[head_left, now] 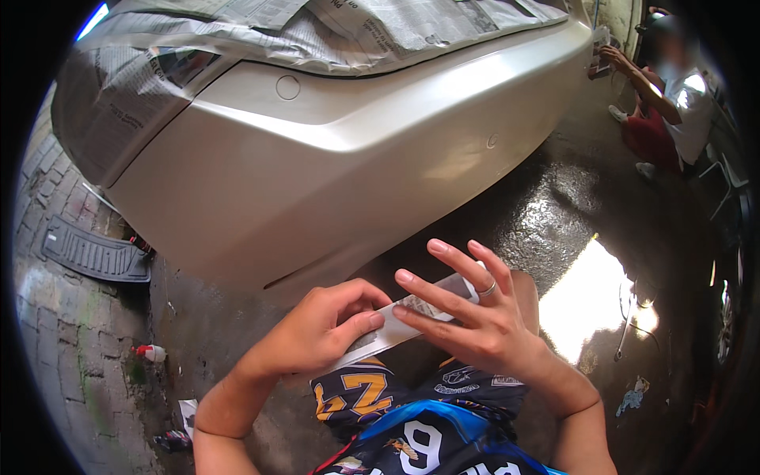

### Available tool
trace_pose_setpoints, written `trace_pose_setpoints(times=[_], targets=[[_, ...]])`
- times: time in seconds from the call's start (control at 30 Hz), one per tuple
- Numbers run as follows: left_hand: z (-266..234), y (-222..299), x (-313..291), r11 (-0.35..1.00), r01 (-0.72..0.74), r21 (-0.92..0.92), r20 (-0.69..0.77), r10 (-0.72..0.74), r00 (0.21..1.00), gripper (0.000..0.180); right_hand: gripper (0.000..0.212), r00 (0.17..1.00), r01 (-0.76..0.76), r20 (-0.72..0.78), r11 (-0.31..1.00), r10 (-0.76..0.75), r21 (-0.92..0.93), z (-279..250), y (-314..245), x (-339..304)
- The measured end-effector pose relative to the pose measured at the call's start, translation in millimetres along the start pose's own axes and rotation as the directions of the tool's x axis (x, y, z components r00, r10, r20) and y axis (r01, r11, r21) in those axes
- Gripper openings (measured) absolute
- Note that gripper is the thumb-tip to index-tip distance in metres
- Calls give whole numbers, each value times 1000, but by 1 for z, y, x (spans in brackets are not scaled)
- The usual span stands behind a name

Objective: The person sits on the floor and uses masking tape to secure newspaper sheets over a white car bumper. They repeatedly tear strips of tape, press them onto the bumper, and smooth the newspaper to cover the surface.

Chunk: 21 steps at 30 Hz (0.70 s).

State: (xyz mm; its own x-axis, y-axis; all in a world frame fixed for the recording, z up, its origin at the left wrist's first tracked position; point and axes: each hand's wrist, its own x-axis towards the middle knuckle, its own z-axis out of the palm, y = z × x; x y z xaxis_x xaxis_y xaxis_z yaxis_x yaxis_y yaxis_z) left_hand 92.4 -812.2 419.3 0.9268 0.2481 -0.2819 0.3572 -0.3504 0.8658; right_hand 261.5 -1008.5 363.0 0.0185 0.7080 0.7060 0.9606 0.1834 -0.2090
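A folded strip of printed paper (388, 336), likely newspaper, slants above my lap. My left hand (332, 324) pinches it near its lower left end, with the thumb on top and the fingers curled. Over the strip's upper right part, my right hand (475, 317) has its fingers stretched and spread, a ring on one of them. Those fingers lie on or just above the paper; contact is hard to tell. Right in front of both hands stands a pearly white car bumper (317, 182), with newspaper sheets (340, 32) covering the car above it.
A black rubber mat (95, 249) lies on the paving at left, near a small red-and-white bottle (150, 353). The dark floor (546, 206) looks wet. At the far right, another person (673, 103) crouches by the car's end. A scrap (633, 396) lies at lower right.
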Motion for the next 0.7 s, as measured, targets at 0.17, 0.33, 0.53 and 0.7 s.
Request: trace_pose_setpoints(times=[0.17,0.33,0.53,0.7], targets=[[-16,39,-5,890,-272,367,32,280,959,54,21,981,134,-139,991,-136,-23,-3,32,27],[-29,70,-1,330,-289,899,97,492,865,59,19,957,186,-215,981,-194,-58,-14,85,67],[-96,106,64,-163,-170,972,234,764,602,25,25,876,341,-210,866,-434,-366,-41,172,137],[-141,123,131,-257,-149,955,296,794,530,15,12,918,289,-180,908,-353,-302,-40,226,173]])
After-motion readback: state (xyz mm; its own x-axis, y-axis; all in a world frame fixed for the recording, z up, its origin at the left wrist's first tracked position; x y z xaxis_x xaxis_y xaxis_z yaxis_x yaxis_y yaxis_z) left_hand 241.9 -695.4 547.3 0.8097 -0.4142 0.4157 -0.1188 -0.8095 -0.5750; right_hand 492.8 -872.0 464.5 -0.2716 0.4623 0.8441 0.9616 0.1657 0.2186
